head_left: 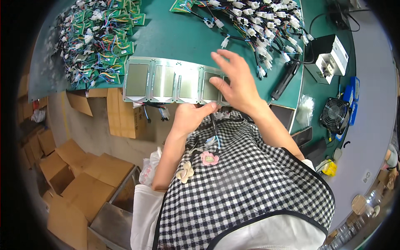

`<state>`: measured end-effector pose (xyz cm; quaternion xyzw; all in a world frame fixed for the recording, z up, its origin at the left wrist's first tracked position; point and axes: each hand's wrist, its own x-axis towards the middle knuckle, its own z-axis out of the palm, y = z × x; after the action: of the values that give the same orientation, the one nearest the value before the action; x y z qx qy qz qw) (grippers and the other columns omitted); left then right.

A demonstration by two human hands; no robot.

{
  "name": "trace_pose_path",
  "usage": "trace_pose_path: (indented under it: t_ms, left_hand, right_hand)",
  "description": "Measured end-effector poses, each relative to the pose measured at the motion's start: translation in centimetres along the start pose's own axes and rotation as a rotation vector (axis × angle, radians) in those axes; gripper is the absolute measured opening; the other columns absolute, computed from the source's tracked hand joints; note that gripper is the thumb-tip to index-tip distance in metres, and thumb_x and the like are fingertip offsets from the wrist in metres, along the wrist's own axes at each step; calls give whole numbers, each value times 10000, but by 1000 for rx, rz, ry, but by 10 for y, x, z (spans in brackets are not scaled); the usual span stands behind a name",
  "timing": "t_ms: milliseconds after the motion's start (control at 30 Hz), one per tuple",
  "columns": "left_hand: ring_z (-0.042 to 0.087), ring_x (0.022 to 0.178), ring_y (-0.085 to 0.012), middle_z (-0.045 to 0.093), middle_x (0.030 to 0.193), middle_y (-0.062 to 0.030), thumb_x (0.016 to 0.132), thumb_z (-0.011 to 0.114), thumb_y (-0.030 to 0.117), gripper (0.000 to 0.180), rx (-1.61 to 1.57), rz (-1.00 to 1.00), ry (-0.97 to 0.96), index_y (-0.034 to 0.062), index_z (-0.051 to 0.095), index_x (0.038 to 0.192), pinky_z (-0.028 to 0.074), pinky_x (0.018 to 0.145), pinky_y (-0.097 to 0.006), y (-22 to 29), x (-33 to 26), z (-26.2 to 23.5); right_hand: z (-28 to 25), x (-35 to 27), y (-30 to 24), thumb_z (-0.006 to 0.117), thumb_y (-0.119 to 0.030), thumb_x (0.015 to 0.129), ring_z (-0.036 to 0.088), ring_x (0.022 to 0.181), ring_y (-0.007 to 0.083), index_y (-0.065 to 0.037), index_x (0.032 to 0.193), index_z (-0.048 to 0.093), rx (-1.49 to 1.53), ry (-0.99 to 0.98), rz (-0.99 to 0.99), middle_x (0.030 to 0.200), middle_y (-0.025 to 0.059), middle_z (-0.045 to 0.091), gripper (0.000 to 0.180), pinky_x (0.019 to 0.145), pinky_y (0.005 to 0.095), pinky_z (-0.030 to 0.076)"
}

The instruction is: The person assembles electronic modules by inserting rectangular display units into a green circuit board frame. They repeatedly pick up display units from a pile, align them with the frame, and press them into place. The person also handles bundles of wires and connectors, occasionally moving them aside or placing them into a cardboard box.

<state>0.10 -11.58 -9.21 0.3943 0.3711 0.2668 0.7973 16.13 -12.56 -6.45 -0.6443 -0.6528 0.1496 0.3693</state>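
Checked black-and-white apron (250, 183) fills the lower view, both forearms rising from it. At the green bench's (175, 37) near edge lies a row of grey rectangular display panels (162, 81). Over its right end the right hand (233, 79) rests, fingers spread, thumb on a panel. Just below, the left hand (189, 116) curls loosely at that edge; whether it grips anything is hidden. Beyond lie piled green circuit boards with coloured wires (100, 37), white-plugged wire harnesses (258, 21) and a black soldering iron (285, 81).
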Motion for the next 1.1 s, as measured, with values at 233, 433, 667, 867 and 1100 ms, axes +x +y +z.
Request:
trace_pose_path:
  t_ms: [233,433,667,867,1100]
  left_hand:
    - [584,779,-149,593,906,-90,771,558,-35,233,44,-36,1,-49,529,1002,492,686,-266,6,-5,1]
    - [589,782,-154,596,897,-93,772,556,-34,245,41,8,-16,-56,525,1014,496,684,-263,4,-2,0]
    - [574,788,-141,593,896,-59,781,568,15,248,-2,46,50,-28,541,1024,484,697,-257,10,-6,3]
    - [559,781,-189,589,869,-93,662,615,97,370,288,53,44,7,525,1009,446,705,-308,5,-4,2]
    - [560,797,-149,593,877,-66,693,598,60,337,376,42,55,1,535,1019,453,701,-284,8,-10,2]
  right_hand:
    - [17,-16,-2,621,-74,704,488,1040,320,-56,1012,599,-113,86,-109,1117,124,531,309,901,459,353]
    - [18,-20,4,645,-80,667,503,979,325,-42,897,630,105,190,-77,1082,140,535,234,851,462,374]
    - [23,-27,0,602,-72,706,486,1005,327,-31,998,581,-92,188,-17,1113,146,522,295,900,445,331]
    - [18,-30,-5,609,-73,705,481,1035,328,-24,1002,575,29,177,1,1117,152,522,303,882,397,365]
    - [24,-18,-5,603,-45,714,513,1009,313,-41,1015,603,15,89,-119,1076,137,562,302,883,411,379]
